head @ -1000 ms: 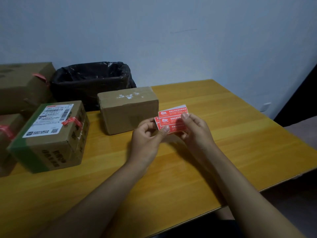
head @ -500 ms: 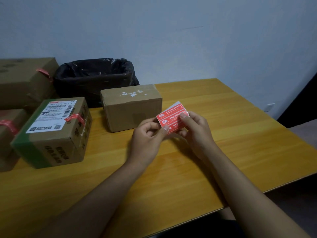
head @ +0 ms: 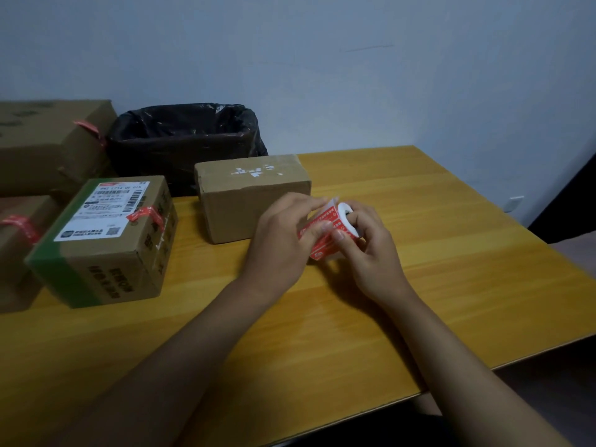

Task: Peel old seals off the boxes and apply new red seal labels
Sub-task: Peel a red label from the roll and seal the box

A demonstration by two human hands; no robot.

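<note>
Both hands hold a roll of red seal labels [head: 325, 235] just above the wooden table [head: 435, 269]. My right hand [head: 367, 243] grips the roll, whose white core end faces up. My left hand [head: 283, 233] pinches the loose red strip at the roll's left side. Right behind my hands stands a plain brown box [head: 245, 191] with white label scraps on its top. To the left sits a box with a white shipping label [head: 106, 237] and a crumpled red seal [head: 145, 216] over its top edge.
A bin lined with a black bag [head: 183, 140] stands against the wall behind the boxes. Two more cartons with red seals sit at the far left: a large carton [head: 48, 143] and a smaller carton [head: 16, 240]. The table's right edge drops off near a dark doorway.
The labels were held up flat facing me; now the roll is lower and turned on its side, with my left fingers working at the strip's edge. The camera has tipped down slightly.
</note>
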